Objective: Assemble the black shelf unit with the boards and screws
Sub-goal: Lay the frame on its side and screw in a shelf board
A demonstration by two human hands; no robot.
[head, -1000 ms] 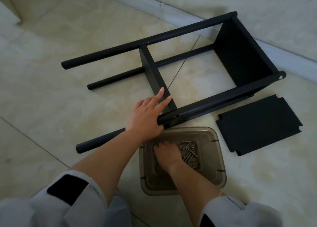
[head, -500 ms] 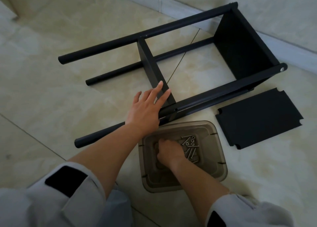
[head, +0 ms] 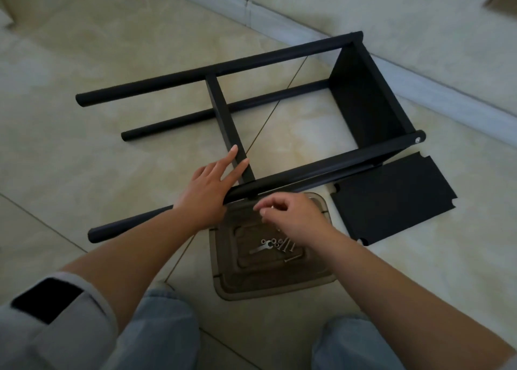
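Note:
The black shelf unit (head: 363, 98) lies on its side on the tiled floor, with round poles and two boards fitted. My left hand (head: 209, 190) rests flat on the near pole beside the middle board (head: 223, 115), fingers straight. My right hand (head: 291, 215) hovers just below the near pole, above the tray, with fingertips pinching a small metal piece, likely a screw. A loose black board (head: 391, 199) lies flat on the floor to the right. Screws and a small wrench (head: 277, 246) lie in the clear brown tray (head: 232, 283).
A pale wall skirting (head: 279, 14) runs along the far side, close behind the shelf unit. My knees in light jeans sit at the bottom edge. Bare floor tiles spread out to the left.
My right hand has lifted out of the tray and risen toward the near pole, pinching a small piece. My left hand stays on the pole. The view has shifted closer.

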